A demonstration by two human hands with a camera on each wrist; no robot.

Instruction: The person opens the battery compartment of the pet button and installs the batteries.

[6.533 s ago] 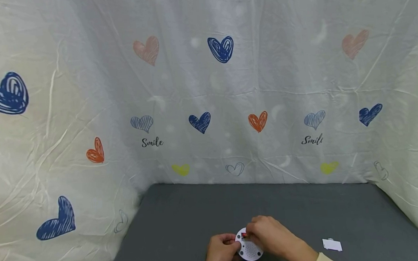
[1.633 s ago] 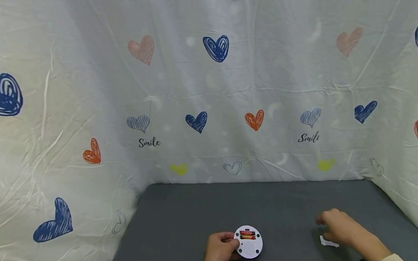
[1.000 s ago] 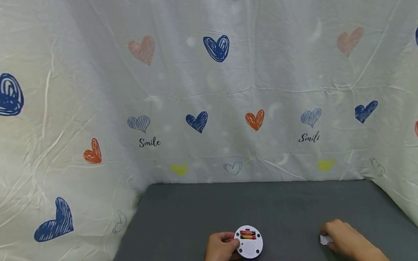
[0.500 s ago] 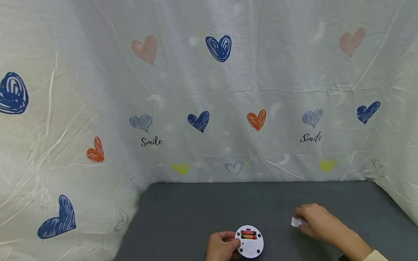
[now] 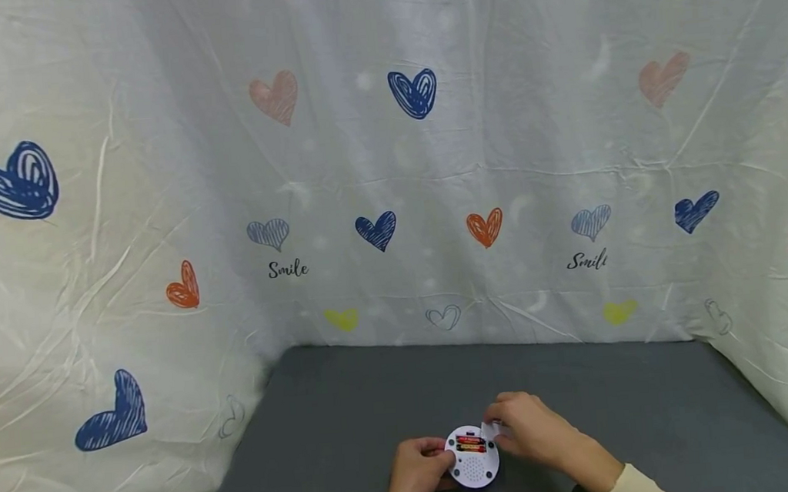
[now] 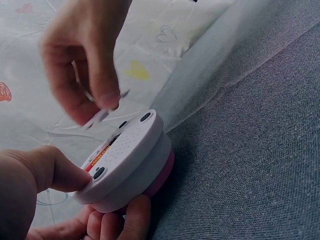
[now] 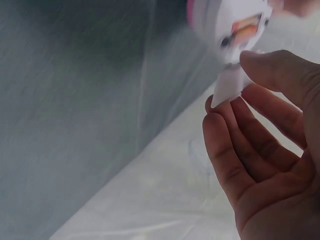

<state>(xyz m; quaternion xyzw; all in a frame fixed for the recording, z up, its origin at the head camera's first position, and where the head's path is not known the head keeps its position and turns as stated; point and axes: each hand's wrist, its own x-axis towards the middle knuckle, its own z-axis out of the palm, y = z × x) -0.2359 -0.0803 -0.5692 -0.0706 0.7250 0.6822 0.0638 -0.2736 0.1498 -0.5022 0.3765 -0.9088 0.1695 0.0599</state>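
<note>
My left hand (image 5: pixel 415 472) grips the edge of a round white device (image 5: pixel 476 467), thumb on its face and fingers underneath. In the left wrist view the device (image 6: pixel 132 150) shows a pink lower part, dark round feet and a dotted grille. Two red-and-yellow batteries (image 5: pixel 470 444) lie side by side in its uncovered compartment. My right hand (image 5: pixel 529 428) pinches a small white battery cover (image 5: pixel 492 430) just beside the device's upper right edge. The right wrist view has this cover (image 7: pixel 228 87) between thumb and fingers, close to the device; whether they touch, I cannot tell.
A dark grey cloth-covered table (image 5: pixel 351 404) lies under both hands. Behind it and at the sides hangs a pale curtain (image 5: pixel 529 112) printed with hearts and words.
My right hand reached to the right, picked the white battery cover off the table and carried it left to the device. My left hand has kept its hold, with both batteries now fully visible.
</note>
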